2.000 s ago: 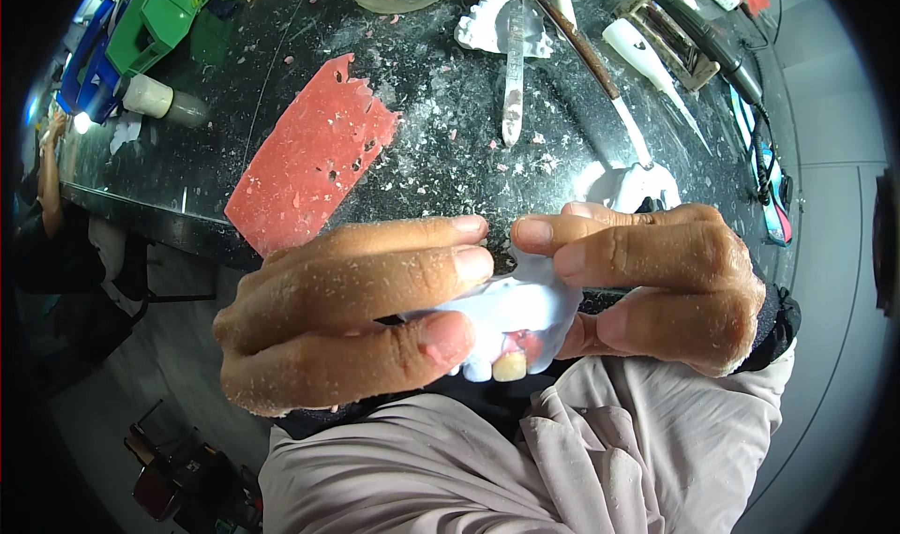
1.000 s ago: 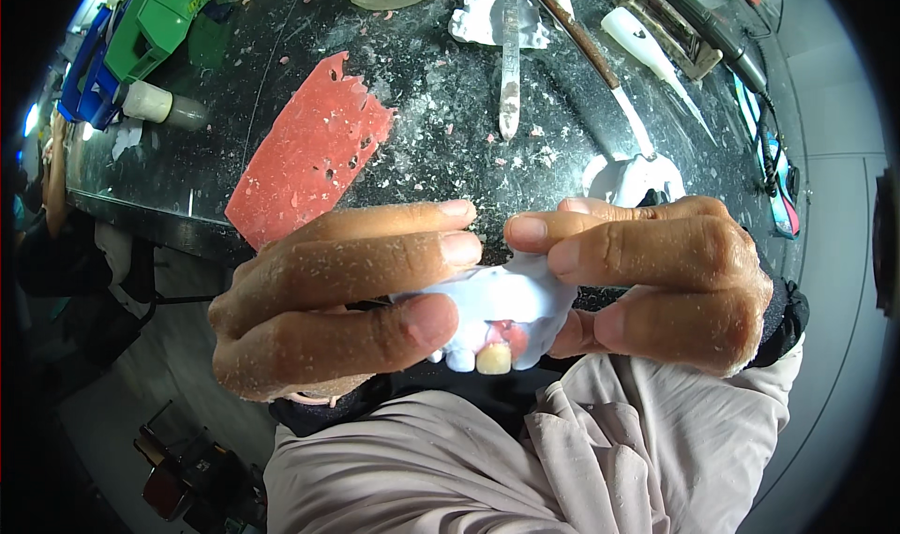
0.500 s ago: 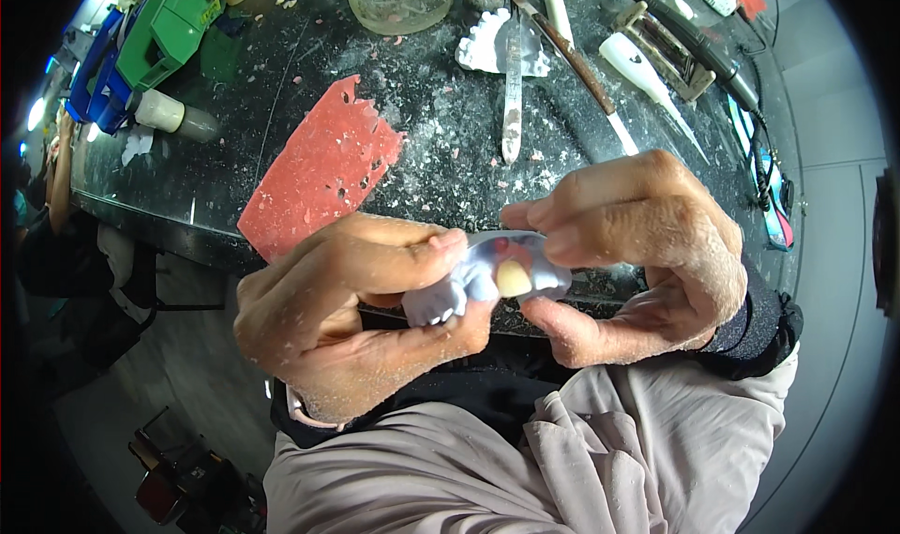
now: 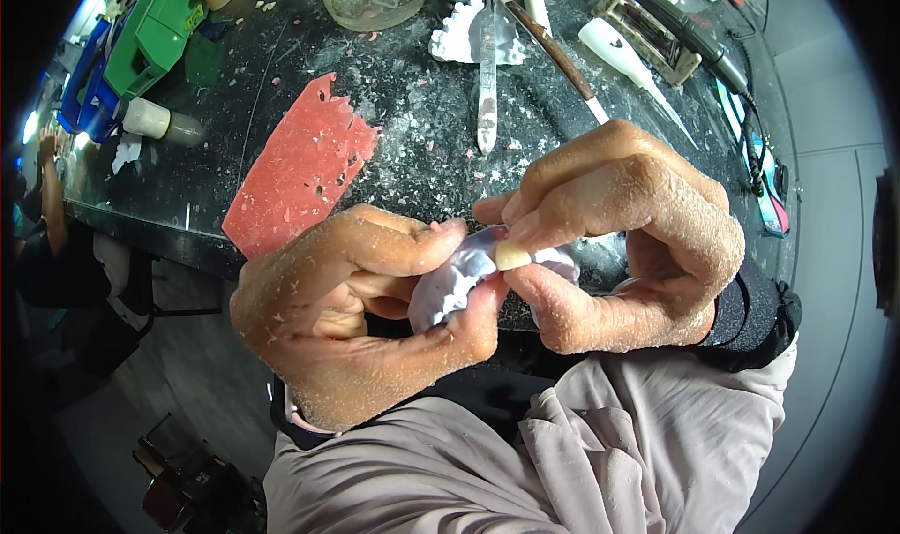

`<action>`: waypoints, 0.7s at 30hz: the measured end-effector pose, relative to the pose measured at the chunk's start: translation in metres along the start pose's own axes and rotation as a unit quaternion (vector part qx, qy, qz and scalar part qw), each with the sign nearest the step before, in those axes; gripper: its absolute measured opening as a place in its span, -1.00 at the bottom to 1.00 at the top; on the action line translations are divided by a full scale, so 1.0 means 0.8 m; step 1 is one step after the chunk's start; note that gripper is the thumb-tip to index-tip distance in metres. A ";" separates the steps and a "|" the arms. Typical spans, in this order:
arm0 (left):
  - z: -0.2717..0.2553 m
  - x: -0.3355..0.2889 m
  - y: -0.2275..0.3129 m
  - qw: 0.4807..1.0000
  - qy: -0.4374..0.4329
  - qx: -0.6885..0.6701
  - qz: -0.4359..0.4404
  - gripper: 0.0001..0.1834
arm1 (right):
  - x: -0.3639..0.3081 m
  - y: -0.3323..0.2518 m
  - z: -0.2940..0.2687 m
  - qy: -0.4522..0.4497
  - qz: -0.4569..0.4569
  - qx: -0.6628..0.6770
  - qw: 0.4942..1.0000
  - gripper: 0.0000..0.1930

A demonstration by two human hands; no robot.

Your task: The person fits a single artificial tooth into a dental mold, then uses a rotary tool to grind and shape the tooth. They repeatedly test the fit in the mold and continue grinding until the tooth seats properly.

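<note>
- While the left hand (image 4: 305,323) grips the dental cast (image 4: 436,295), the right hand (image 4: 689,248) pinches the yellowish tooth (image 4: 510,255).
- Tooth apparently positioned (seating unclear); remaining work cannot be judged.

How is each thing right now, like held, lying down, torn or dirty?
Left hand: closed on the dental model
Right hand: pinching the yellowish tooth
Dental model: held, blue-grey
Yellowish tooth: between thumb and fingertip; can't tell if it's loose
Red sheet: lying on the table, ragged, with holes
White cast: lying on the table
Black tabletop: dirty with crumbs
</note>
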State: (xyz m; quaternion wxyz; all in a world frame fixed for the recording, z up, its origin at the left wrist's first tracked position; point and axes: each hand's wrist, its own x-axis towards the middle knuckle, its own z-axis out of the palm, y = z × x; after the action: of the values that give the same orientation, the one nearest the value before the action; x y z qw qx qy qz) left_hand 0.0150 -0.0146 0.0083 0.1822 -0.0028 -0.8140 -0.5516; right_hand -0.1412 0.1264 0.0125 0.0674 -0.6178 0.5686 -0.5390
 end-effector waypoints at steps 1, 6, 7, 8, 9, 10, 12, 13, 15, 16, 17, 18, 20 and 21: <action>0.001 -0.001 -0.001 1.000 -0.001 0.000 -0.001 -0.48 | 0.001 0.000 -0.001 -0.003 -0.006 -0.004 1.000 -0.81; 0.008 -0.007 0.000 0.999 0.024 -0.022 -0.021 -0.45 | 0.001 0.003 0.001 0.001 -0.017 -0.004 1.000 -0.84; 0.007 -0.006 -0.001 0.999 0.022 -0.023 -0.021 -0.45 | 0.001 0.002 -0.001 -0.003 -0.010 -0.003 1.000 -0.84; 0.006 -0.004 -0.003 0.998 0.016 -0.064 -0.013 -0.46 | 0.000 0.000 -0.001 -0.008 -0.004 -0.002 1.000 -0.84; 0.006 -0.001 -0.006 0.994 0.009 -0.106 -0.005 -0.48 | -0.001 0.001 -0.002 -0.006 -0.001 -0.003 1.000 -0.84; 0.009 -0.001 -0.007 0.994 0.006 -0.108 -0.005 -0.48 | -0.003 0.002 -0.003 -0.007 0.009 0.003 1.000 -0.83; 0.015 -0.005 -0.002 0.996 0.063 -0.061 -0.034 -0.50 | -0.003 0.003 -0.003 -0.008 0.017 0.012 1.000 -0.83; 0.016 -0.006 0.003 0.996 0.064 -0.058 -0.036 -0.50 | -0.001 0.004 -0.003 -0.014 0.012 0.021 1.000 -0.84; 0.018 -0.006 0.009 0.995 0.086 -0.025 -0.050 -0.53 | 0.000 0.003 -0.003 -0.019 0.007 0.028 0.999 -0.84; 0.018 -0.005 0.006 0.995 0.084 -0.025 -0.049 -0.53 | -0.001 0.003 -0.002 -0.014 0.015 0.029 0.999 -0.84; 0.020 -0.005 0.001 0.995 0.089 -0.039 -0.027 -0.54 | -0.001 0.002 -0.002 -0.010 0.023 0.031 0.999 -0.85; 0.021 -0.004 -0.005 0.994 0.094 -0.053 -0.005 -0.55 | -0.002 0.003 -0.003 -0.009 0.023 0.030 0.999 -0.85; 0.022 0.000 -0.010 0.995 0.096 -0.031 0.018 -0.57 | -0.002 0.005 -0.005 -0.023 0.025 0.033 0.999 -0.82; 0.022 0.000 -0.009 0.994 0.102 -0.005 0.039 -0.60 | -0.001 0.003 -0.006 -0.024 0.022 0.035 0.999 -0.82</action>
State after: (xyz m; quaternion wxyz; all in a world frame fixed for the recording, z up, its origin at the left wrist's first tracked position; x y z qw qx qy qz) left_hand 0.0081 -0.0016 -0.0040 0.2855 0.0210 -0.7878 -0.5453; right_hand -0.1459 0.1288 0.0122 0.1141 -0.6149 0.5613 -0.5421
